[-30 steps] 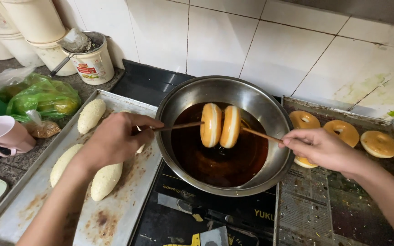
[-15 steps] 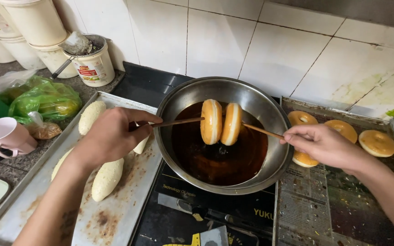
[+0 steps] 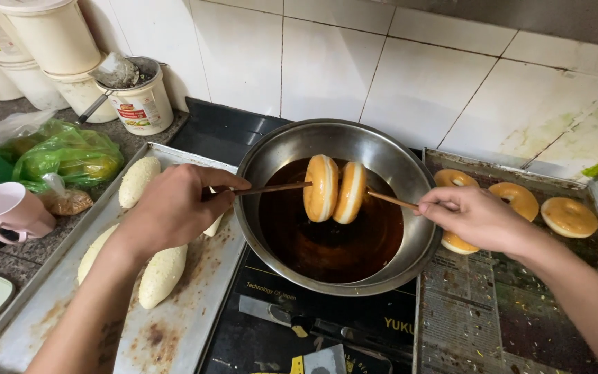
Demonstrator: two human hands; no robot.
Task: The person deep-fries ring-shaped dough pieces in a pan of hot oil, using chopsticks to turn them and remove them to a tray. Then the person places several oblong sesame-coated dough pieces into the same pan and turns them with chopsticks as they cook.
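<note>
Holding doughnuts [image 3: 333, 188] above bowl [image 3: 389, 156] of oil [image 3: 327, 242].

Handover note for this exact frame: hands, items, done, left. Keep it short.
Left hand: grips one end of a thin wooden stick.
Right hand: grips the other end.
Two golden fried doughnuts hang threaded on the stick above dark oil in the round steel pan.
Done: fried doughnuts on the right metal tray.
Left: pale raw dough pieces on the left metal tray, not yet fried.
</note>
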